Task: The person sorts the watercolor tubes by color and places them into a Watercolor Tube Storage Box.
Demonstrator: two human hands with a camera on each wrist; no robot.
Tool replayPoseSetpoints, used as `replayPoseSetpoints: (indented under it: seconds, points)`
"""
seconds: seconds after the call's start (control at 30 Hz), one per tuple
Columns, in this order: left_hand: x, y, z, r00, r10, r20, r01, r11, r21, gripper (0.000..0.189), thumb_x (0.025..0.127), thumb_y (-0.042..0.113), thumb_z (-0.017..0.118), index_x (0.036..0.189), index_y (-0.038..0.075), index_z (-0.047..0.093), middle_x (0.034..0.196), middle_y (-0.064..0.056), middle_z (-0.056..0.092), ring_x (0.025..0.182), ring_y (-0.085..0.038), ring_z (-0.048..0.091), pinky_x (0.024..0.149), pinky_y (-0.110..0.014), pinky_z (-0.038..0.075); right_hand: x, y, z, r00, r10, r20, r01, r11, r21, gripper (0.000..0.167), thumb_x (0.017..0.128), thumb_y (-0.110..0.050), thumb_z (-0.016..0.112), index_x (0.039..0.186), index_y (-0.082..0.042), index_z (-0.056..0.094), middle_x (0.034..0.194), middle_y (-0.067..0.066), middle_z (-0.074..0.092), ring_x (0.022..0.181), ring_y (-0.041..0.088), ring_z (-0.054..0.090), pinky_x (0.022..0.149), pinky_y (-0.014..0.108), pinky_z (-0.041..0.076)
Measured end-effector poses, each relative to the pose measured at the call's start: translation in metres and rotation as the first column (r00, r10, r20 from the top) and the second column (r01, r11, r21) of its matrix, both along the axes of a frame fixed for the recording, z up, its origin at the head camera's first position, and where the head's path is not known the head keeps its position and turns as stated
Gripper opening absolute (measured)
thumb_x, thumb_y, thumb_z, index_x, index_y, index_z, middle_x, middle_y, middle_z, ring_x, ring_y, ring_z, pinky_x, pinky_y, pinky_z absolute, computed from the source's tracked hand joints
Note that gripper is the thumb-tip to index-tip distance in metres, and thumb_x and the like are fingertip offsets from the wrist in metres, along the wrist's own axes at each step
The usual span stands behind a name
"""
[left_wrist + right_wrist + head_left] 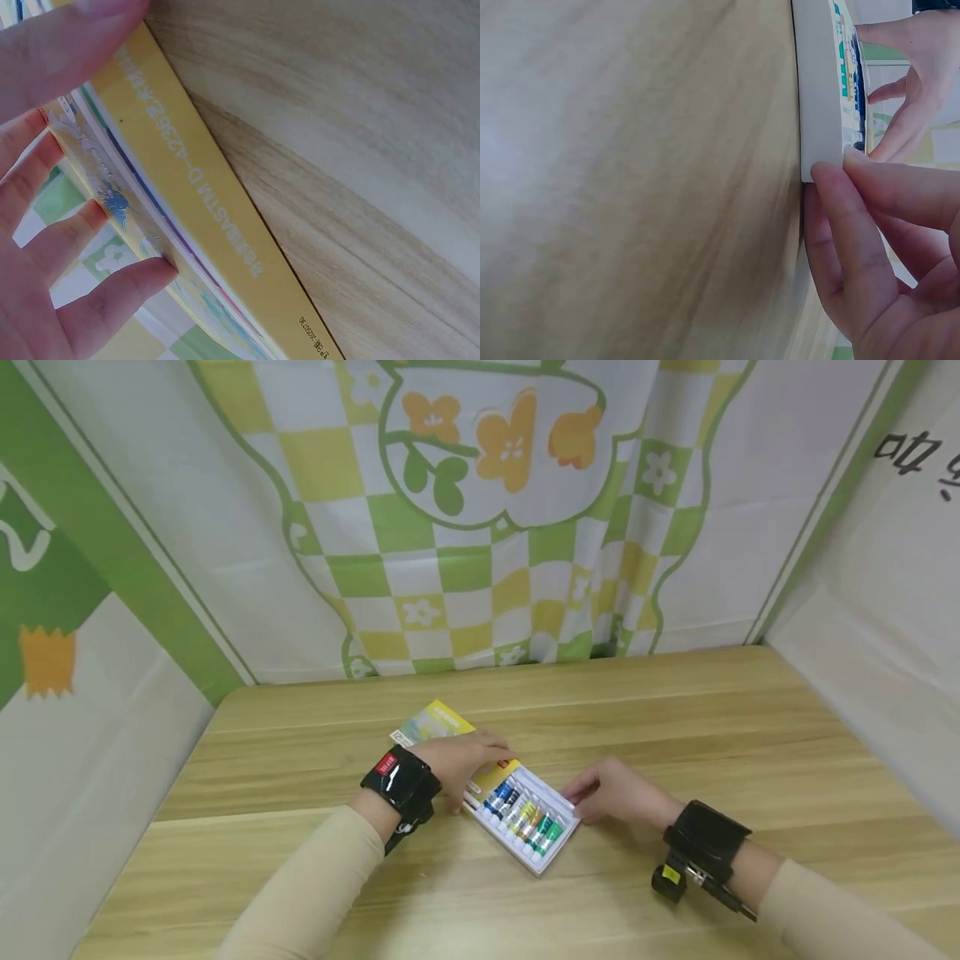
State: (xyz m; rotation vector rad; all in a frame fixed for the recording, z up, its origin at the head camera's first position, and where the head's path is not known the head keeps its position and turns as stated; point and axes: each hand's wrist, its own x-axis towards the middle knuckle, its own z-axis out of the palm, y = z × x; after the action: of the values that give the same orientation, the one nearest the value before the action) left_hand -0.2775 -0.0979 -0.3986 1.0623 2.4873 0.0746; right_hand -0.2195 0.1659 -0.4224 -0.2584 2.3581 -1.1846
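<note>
A yellow paint-box sleeve (442, 720) lies slanted on the table, and a white tray (551, 862) of paint tubes (528, 822) sticks out of its near right end. Several tubes show, in blue, yellow, orange and green, with white caps. My left hand (461, 762) reaches over the sleeve and grips it across its width. In the left wrist view, thumb and fingers are on opposite sides of the yellow box side (202, 184). At the tray's right corner, my right hand (626, 795) pinches the white wall (819, 97) between thumb and finger.
The wooden table (300, 727) runs back to a checked, flower-printed curtain (480, 568). White and green cloth panels (97, 693) stand at the left, with another panel (877, 635) at the right. Each wrist carries a black strap with a camera.
</note>
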Motion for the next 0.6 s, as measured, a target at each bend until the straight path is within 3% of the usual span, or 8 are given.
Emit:
replayPoseSetpoints:
  seconds: [0.2,0.6]
  points:
    - [-0.001,0.001,-0.001,1.0,0.007,0.004,-0.007,1.0,-0.009,0.109,0.057,-0.001,0.093,0.151,0.023,0.042,0.157,0.001,0.038,0.146,-0.019,0.034,0.113,-0.036,0.042,-0.01,-0.009,0.001,1.0,-0.001,0.013,0.0,1.0,0.002,0.026,0.081,0.002,0.074,0.107,-0.001,0.075,0.097,0.009,0.075,0.082,0.012,0.064,0.073,0.028,0.059]
    - [0.0,0.0,0.0,1.0,0.004,-0.008,-0.004,1.0,-0.015,0.108,0.057,0.0,0.092,0.151,0.022,0.042,0.156,0.001,0.039,0.147,-0.02,0.032,0.114,-0.036,0.041,-0.027,-0.025,0.002,0.999,-0.009,0.037,0.007,0.999,0.04,0.025,0.082,0.005,0.071,0.106,0.001,0.074,0.097,0.011,0.074,0.08,0.012,0.067,0.073,0.029,0.061]
